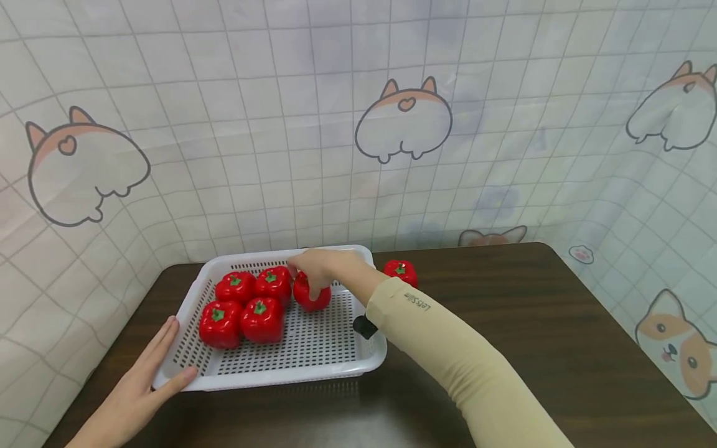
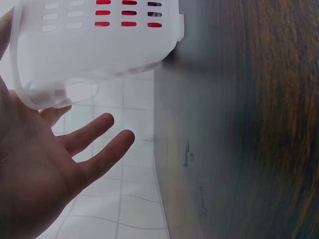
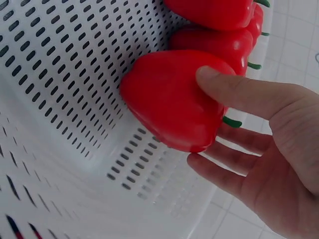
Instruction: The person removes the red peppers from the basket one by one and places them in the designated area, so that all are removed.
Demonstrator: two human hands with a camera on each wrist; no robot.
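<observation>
A white plastic basket (image 1: 285, 375) with slotted walls and floor stands on the dark table. Inside its right half, my right hand (image 1: 325, 264) grips a red bell pepper (image 1: 303, 300). In the right wrist view the thumb presses one side of this pepper (image 3: 164, 99), with the other fingers around its green-stem end. Several more red bell peppers (image 1: 262, 322) sit together in the basket's left half. My left hand (image 1: 131, 392) rests at the basket's front left corner, thumb by the rim. The left wrist view shows its fingers (image 2: 107, 154) straight and spread beside the basket's wall (image 2: 109, 55).
Another red bell pepper (image 1: 400, 271) lies on the table just right of the basket, partly behind the right forearm. The brown wood table (image 1: 504, 298) extends to the right. A white checked cloth (image 1: 313, 155) with dog drawings hangs behind it.
</observation>
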